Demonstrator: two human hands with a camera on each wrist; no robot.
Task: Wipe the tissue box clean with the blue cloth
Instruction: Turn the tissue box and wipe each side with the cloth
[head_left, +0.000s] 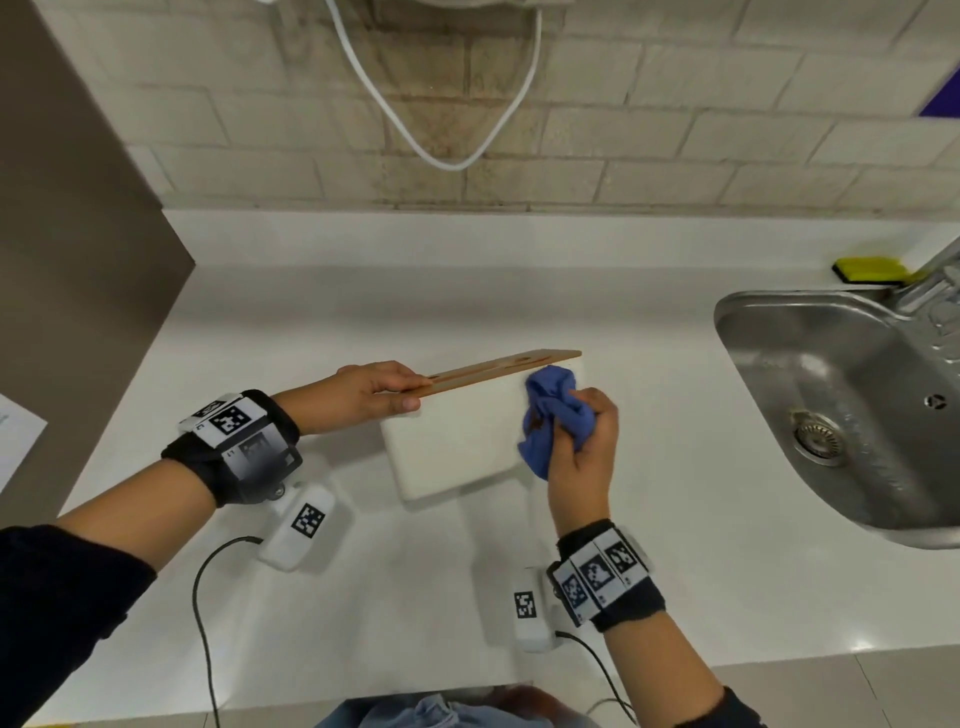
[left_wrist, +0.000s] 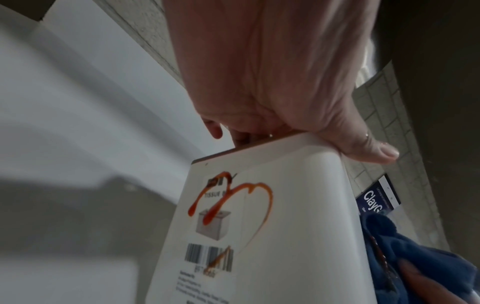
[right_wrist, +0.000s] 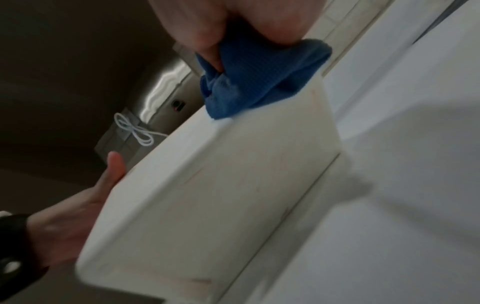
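From the head view we see bright, even light on the white counter (head_left: 649, 545), with soft shadows under both arms. The sink (head_left: 831, 374) shines with glare. Straight lines bend near the edges. Our wrist views are darker and grainy. The left wrist view is blurry at lower left. The right wrist view is smeared almost everywhere, with a big shadow at lower right.

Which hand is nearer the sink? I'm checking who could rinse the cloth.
Right. The right hand, bunching the blue cloth, works the tissue box end facing the sink; the left hand holds the far end.
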